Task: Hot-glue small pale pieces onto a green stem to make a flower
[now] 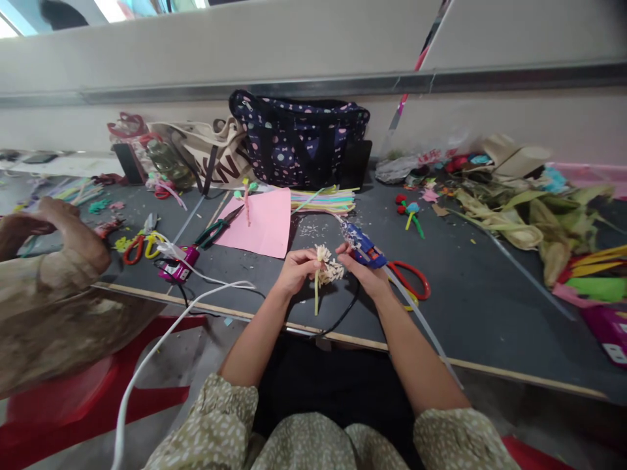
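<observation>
My left hand (298, 271) pinches a small cream flower (322, 253) with a pale yellow-green pipe cleaner stem (316, 297) that hangs down below the fingers. My right hand (365, 271) is wrapped round a blue hot glue gun (361, 243). Its nozzle points up and away, and a long clear glue stick (416, 313) trails from its back end. A pile of short cream pieces (334, 270) lies on the table between my hands. Just right of the glue gun are scissors with red and yellow handles (415, 279), partly hidden by my right hand and the glue stick.
Behind my hands lie pink paper (269, 225), dark-handled pliers (218, 230) and pastel pipe cleaners (326, 201). A navy patterned bag (298, 140) stands against the wall. Leftward are a purple power block (179, 263), a white cable (181, 320) and another person's arm (73, 228). Dry husks (529, 222) lie right.
</observation>
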